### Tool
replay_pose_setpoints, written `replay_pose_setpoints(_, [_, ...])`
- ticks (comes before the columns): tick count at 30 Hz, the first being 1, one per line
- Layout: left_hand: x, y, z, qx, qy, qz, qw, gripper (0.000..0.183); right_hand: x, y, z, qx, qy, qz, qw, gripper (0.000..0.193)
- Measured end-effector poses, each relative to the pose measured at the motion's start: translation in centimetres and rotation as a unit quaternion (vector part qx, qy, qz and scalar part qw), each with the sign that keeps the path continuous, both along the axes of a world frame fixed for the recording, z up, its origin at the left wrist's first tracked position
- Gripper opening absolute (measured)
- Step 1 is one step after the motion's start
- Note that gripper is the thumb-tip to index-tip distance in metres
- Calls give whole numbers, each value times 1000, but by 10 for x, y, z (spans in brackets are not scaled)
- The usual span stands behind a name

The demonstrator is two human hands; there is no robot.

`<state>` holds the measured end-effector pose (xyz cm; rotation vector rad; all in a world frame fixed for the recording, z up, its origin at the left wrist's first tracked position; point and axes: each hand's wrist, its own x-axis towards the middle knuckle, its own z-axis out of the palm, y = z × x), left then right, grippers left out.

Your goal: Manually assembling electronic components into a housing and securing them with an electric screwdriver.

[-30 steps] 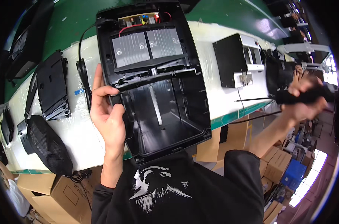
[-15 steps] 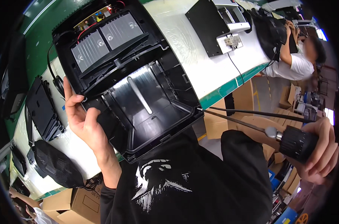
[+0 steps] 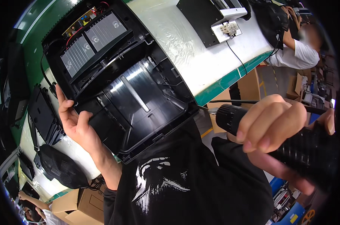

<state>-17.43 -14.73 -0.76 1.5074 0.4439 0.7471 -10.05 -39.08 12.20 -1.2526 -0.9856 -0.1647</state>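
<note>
An opened black plastic housing (image 3: 155, 122) is tilted in front of me, with a curved, glossy hollow and a pale ridge inside. Its upper part holds grey finned metal blocks (image 3: 104, 32) and some coloured wiring (image 3: 80, 23). My left hand (image 3: 80, 125) grips the housing's left edge, thumb inside the wall and index finger stretched upward. In my right hand (image 3: 273, 122) is a black electric screwdriver (image 3: 230, 117), fingers wrapped round its ribbed body. Its thin bit points at the housing's right front corner; whether it touches a screw there cannot be made out.
Left of the housing, black plastic panels (image 3: 44, 112) and a black mesh bag (image 3: 61, 167) lie on the white-covered table (image 3: 192, 71). A black-and-white device (image 3: 228, 30) stands at the back right. Cardboard boxes (image 3: 83, 204) are below. A co-worker (image 3: 297, 52) works at the far right.
My right hand has brought the screwdriver left and nearer to the housing's right corner. The housing and my left hand have shifted slightly to the left in the view.
</note>
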Motion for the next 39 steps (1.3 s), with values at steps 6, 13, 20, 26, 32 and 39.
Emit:
replay_pose_setpoints(6, [-1, 0, 0, 3, 3, 10, 1000, 40, -4, -1, -11, 14, 11, 3, 1000, 71])
replay_pose_setpoints(13, [-5, 7, -7, 41, -1, -8, 999, 43, -9, -6, -16, 23, 17, 2, 1000, 72])
replay_pose_setpoints(20, [-5, 7, -7, 30, -1, -13, 999, 42, -24, -13, -14, 28, 26, -3, 999, 74])
replay_pose_setpoints(26, [-3, 2, -4, 34, -13, -7, 999, 43, -17, -1, -20, 37, 37, 12, 999, 75])
replay_pose_setpoints(32, [0, -1, 0, 20, -22, -9, 1000, 42, -17, 8, -32, 58, 45, -19, 997, 74])
replay_pose_setpoints(39, [1, 1, -1, -7, -49, -8, 999, 39, -19, 10, -30, 48, 31, -9, 998, 73])
